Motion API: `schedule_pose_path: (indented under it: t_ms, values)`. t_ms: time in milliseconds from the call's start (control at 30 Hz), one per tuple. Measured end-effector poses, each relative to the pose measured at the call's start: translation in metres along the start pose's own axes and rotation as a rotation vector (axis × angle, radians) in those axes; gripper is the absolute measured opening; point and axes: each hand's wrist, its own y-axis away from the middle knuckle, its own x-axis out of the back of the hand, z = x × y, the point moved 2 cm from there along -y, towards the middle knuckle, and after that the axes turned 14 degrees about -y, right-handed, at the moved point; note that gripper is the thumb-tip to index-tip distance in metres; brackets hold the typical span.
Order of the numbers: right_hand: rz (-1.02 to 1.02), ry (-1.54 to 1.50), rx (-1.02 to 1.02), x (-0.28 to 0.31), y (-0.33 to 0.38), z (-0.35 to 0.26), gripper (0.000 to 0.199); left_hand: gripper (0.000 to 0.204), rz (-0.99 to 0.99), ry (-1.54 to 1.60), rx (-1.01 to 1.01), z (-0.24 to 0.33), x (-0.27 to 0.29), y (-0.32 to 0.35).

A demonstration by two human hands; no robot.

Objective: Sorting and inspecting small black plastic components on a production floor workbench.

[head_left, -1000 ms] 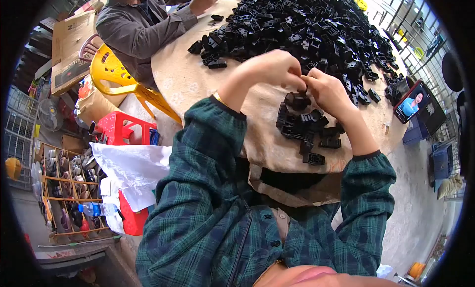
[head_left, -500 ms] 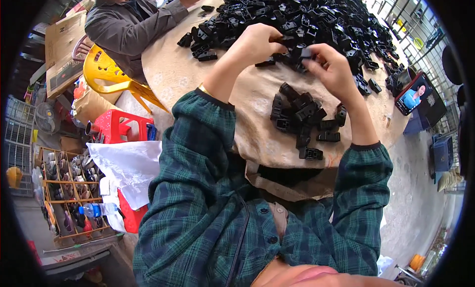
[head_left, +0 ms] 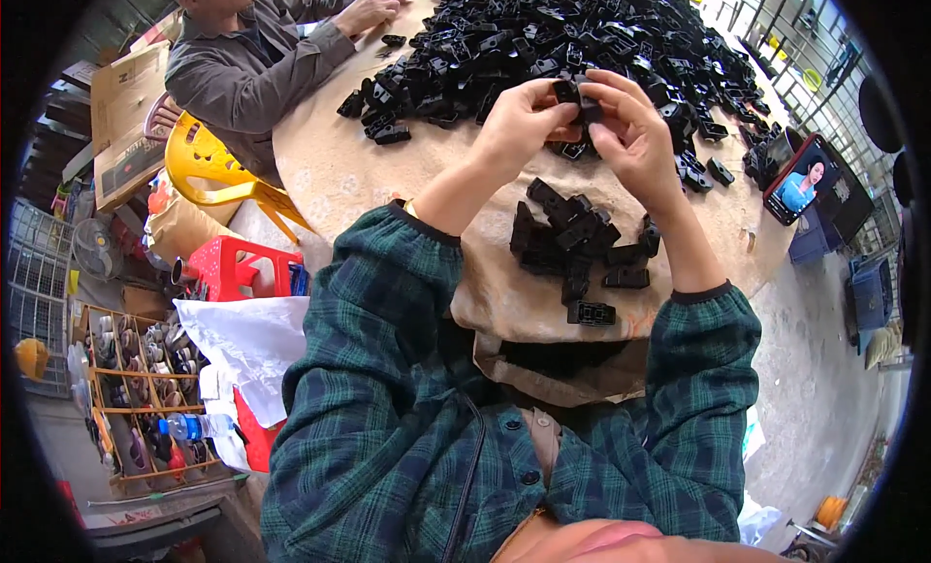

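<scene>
A small black plastic part sits pinched between the fingertips of the left hand and the right hand, raised above the round table. It is blocky and dark, mostly covered by the fingers, its exact shape hard to make out.

Head view, steeply down, close

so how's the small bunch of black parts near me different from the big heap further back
The small cluster holds only a handful of parts, while the big heap holds a great many. The small cluster lies close to the person, below the left hand and right hand; the big heap covers the table's far side, reaching a co-worker's hand. The cluster's parts lie loosely spread; the heap's are piled up. Both are black plastic pieces of similar kind.
</scene>
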Motion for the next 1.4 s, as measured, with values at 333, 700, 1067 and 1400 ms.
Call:
schedule_pose_path:
  t_ms: [333,700,1067,1400]
  values:
    - [0.179,-0.246,-0.175,0.003,0.0,0.005,0.036,0.024,-0.017,0.174,0.121,-0.004,-0.001,0.003]
    - [0.133,-0.059,-0.14,-0.001,0.004,0.003,0.037,0.019,0.114,0.028,-0.037,0.008,-0.005,0.006]
    - [0.091,0.311,0.039,0.001,0.003,-0.004,0.038,0.028,0.055,-0.255,-0.216,0.017,0.001,0.005]
    - [0.126,0.572,0.289,-0.013,0.004,-0.022,0.038,0.02,0.07,0.214,-0.084,0.024,-0.014,0.016]
